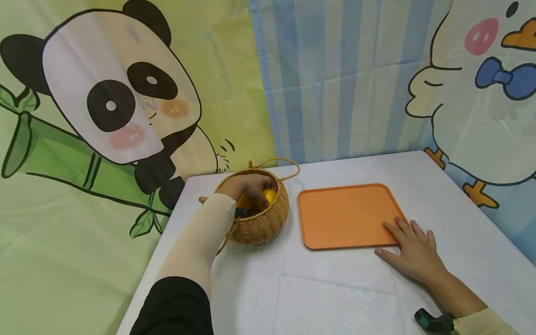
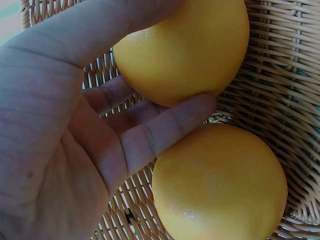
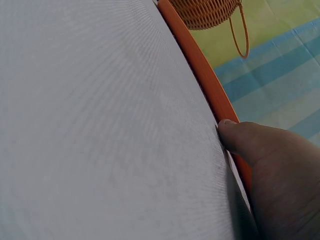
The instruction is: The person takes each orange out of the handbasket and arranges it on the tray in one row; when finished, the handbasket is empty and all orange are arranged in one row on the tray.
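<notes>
A round wicker basket [image 1: 261, 228] stands at the back left of the table, and my left hand [image 1: 248, 186] reaches down into it. In the left wrist view, the thumb and fingers hold a round yellow-orange fruit, which looks like an orange [image 2: 187, 55]. Just below it lies a second, similar fruit [image 2: 220, 185], apart from the palm. Part of the basket's contents is hidden by the hand. My right hand [image 1: 414, 253] rests at the near right corner of an orange tray [image 1: 347, 216], fingers spread over its edge; its thumb [image 3: 237, 132] touches the rim.
Thin looped handles [image 1: 293, 170] stick out from the basket's sides. White cloth covers the table [image 1: 310, 293]. Behind it hangs a printed curtain [image 1: 326, 83] with a panda and a white bird. A dark device [image 1: 433, 322] sits on the right wrist.
</notes>
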Demonstrator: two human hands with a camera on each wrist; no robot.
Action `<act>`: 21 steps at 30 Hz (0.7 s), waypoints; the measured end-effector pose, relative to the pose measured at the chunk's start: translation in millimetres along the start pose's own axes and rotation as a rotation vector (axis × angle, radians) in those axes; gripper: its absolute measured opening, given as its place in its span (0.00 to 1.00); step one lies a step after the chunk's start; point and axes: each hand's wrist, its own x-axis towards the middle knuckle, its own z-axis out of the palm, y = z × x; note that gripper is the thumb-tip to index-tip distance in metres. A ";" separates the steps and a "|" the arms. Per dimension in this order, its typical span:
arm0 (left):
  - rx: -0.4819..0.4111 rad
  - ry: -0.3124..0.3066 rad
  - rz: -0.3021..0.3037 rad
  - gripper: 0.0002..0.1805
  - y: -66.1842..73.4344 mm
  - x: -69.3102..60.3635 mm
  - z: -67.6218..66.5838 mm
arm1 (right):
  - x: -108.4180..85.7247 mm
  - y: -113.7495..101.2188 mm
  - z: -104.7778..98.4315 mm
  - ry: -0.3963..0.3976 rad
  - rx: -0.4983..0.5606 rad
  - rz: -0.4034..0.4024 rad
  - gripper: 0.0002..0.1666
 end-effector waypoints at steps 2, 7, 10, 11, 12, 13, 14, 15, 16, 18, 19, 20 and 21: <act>0.006 0.006 0.004 0.31 0.0 0.0 -0.1 | 0.0 -0.4 -0.5 -0.001 -0.003 0.001 0.60; 0.001 0.002 0.000 0.31 1.5 -2.1 -1.0 | -0.1 -0.8 -0.3 0.000 -0.005 0.007 0.61; -0.009 -0.013 -0.008 0.31 4.1 -3.9 -2.3 | -0.2 -0.3 0.4 -0.003 -0.002 0.009 0.61; -0.012 -0.020 -0.009 0.30 4.9 -4.4 -2.9 | -0.3 -0.1 0.7 -0.003 -0.002 0.010 0.61; -0.017 -0.031 -0.009 0.30 5.7 -4.9 -3.5 | -0.4 0.1 0.9 -0.004 -0.001 0.011 0.61; -0.024 -0.044 -0.010 0.30 6.5 -5.2 -4.1 | -0.6 0.2 1.1 -0.004 -0.001 0.011 0.61; -0.033 -0.057 -0.008 0.30 7.0 -5.3 -4.6 | -0.7 0.2 1.2 -0.004 -0.001 0.011 0.61; -0.046 -0.072 -0.008 0.30 7.4 -5.6 -5.2 | -0.7 0.2 1.4 -0.002 -0.003 0.011 0.61; -0.065 -0.085 -0.007 0.30 7.6 -5.7 -5.6 | -0.6 0.2 1.4 0.001 -0.005 0.010 0.61; -0.093 -0.104 -0.009 0.29 7.8 -6.1 -6.5 | -0.6 0.0 0.9 0.007 -0.006 0.005 0.60; -0.112 -0.113 -0.012 0.29 7.7 -6.0 -6.9 | -0.6 -0.1 0.7 0.009 -0.006 0.003 0.60; -0.117 -0.116 -0.016 0.29 7.3 -5.8 -7.3 | -0.6 -0.2 0.3 0.011 -0.005 0.001 0.60; -0.122 -0.119 -0.020 0.29 7.0 -5.8 -7.7 | -0.4 -0.3 0.0 0.014 -0.005 -0.001 0.60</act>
